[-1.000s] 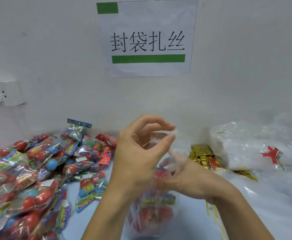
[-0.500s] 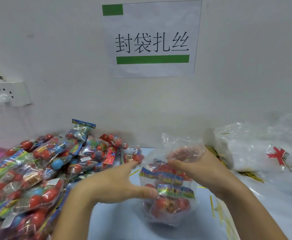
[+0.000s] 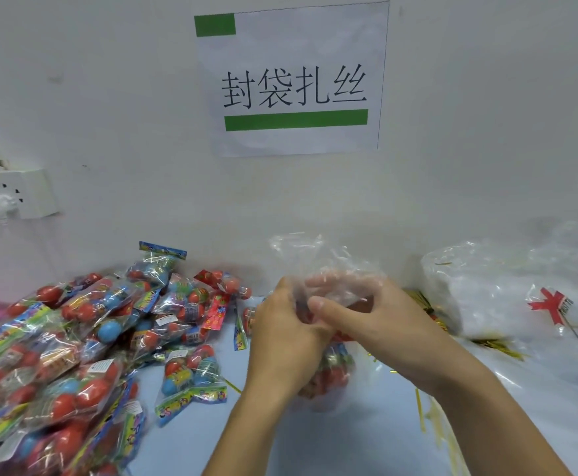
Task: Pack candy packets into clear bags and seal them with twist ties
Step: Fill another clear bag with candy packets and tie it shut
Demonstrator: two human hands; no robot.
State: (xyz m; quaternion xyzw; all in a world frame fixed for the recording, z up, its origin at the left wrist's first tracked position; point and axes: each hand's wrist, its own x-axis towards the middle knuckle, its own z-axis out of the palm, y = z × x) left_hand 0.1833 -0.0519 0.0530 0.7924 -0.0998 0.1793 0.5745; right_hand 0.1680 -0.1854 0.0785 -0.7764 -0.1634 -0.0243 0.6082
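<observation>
A clear bag [image 3: 318, 266] with red candy packets [image 3: 332, 376] inside stands on the pale blue table in the middle. My left hand [image 3: 280, 341] and my right hand [image 3: 383, 324] meet at the bag's neck, both gripping the bunched plastic above the candy. The bag's open top sticks up past my fingers. A large heap of loose candy packets [image 3: 75, 338], red and blue balls in printed wrappers, lies to the left. Gold twist ties [image 3: 421, 304] lie behind my right hand, and a few loose ones [image 3: 421, 413] sit on the table near my right forearm.
A pile of empty clear bags [image 3: 507, 290] with a red mark lies at the right against the wall. A paper sign [image 3: 294, 80] hangs on the white wall. A wall socket [image 3: 13, 194] with a plug is at the far left.
Both hands have risen from the bag's sides and body to its neck and now bunch the plastic together. The bag stands more upright under them.
</observation>
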